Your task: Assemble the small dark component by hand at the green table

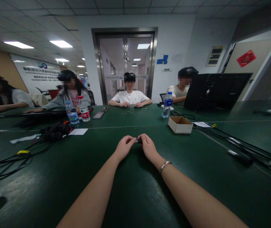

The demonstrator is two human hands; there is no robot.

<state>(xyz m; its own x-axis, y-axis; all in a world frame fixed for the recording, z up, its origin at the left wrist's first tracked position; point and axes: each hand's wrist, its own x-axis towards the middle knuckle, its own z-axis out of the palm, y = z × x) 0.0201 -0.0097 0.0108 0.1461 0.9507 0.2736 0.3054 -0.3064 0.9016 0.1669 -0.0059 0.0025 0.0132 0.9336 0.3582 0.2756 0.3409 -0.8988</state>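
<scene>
Left hand [124, 146] and right hand [149, 146] pinching small dark object [139, 140] between fingertips above green table [130, 190]; cardboard box [180, 124] near.

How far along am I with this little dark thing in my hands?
Done: nothing I can confirm; the cardboard box to the right is open, but its contents are unclear. In hand: left hand and right hand both pinch the small dark object at the fingertips, just over the green table. Left: it is not yet set down, so handling seems unfinished.

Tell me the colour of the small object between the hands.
The small object is black; head view.
</scene>
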